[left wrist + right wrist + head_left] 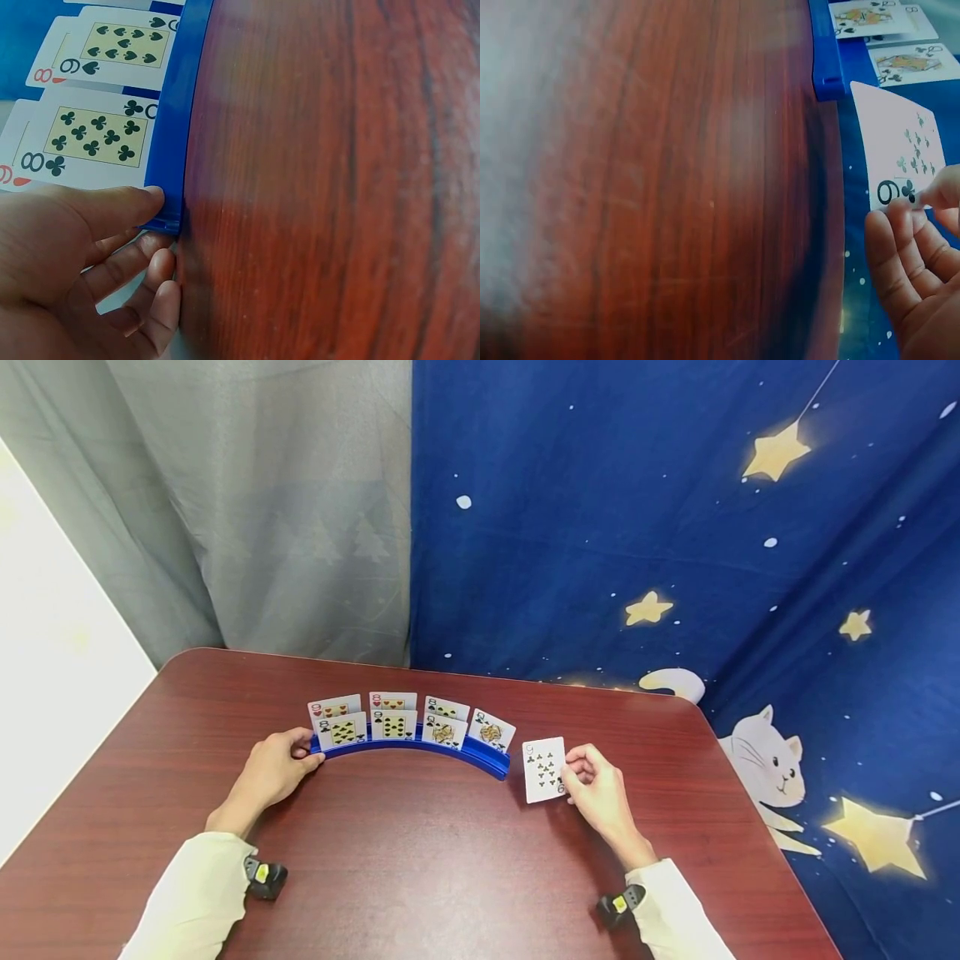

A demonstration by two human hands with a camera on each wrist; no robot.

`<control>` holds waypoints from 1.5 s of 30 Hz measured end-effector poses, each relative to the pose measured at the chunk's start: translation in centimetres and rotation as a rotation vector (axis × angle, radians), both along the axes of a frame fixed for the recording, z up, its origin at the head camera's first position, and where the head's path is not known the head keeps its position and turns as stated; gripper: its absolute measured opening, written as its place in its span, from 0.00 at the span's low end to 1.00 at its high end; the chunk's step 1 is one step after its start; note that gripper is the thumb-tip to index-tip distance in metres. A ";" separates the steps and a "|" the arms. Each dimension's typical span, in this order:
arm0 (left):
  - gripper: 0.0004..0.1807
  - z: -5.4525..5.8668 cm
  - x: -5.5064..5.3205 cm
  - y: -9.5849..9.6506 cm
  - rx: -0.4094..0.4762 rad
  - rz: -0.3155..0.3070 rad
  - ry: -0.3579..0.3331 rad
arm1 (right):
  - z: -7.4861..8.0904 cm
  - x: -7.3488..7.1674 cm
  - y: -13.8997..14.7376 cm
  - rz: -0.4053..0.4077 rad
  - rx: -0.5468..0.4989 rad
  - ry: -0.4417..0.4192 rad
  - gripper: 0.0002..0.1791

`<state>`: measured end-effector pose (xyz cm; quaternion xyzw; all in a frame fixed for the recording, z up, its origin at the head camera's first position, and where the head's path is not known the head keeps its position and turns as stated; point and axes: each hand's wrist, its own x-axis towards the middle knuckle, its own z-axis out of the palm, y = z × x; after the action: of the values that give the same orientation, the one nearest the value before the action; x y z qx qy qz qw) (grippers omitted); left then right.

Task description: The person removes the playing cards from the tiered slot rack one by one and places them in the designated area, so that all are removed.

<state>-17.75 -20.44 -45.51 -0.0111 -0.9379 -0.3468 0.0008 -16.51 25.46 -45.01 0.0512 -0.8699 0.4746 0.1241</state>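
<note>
A curved blue card holder (390,744) stands on the table with several playing cards upright in it. At its left end, my left hand (276,767) pinches the holder, thumb on the front; the left wrist view shows this thumb beside the eight of clubs (94,139). Off the holder's right end, my right hand (597,789) holds a nine of clubs (543,770) by its right edge, between thumb and fingers. That card is tilted, its face towards the head camera. Closest to it in the holder is a queen of clubs (491,732).
Behind the front cards stand a nine of hearts (333,705) and an eight of hearts (392,701), partly covered. A nine of spades (393,724) is in front. The reddish-brown table (420,860) ends at a grey curtain (300,527) and a blue star-patterned curtain (540,527).
</note>
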 end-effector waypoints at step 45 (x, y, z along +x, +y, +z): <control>0.23 -0.3 0.0 0.0 0.019 0.008 0.001 | 0.3 -3.9 -2.3 -0.113 0.632 -0.076 0.09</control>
<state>-17.75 -20.45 -45.81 -0.0074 -0.9345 -0.3559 0.0026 -20.37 23.14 -44.74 0.0208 -0.9797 0.1749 0.0956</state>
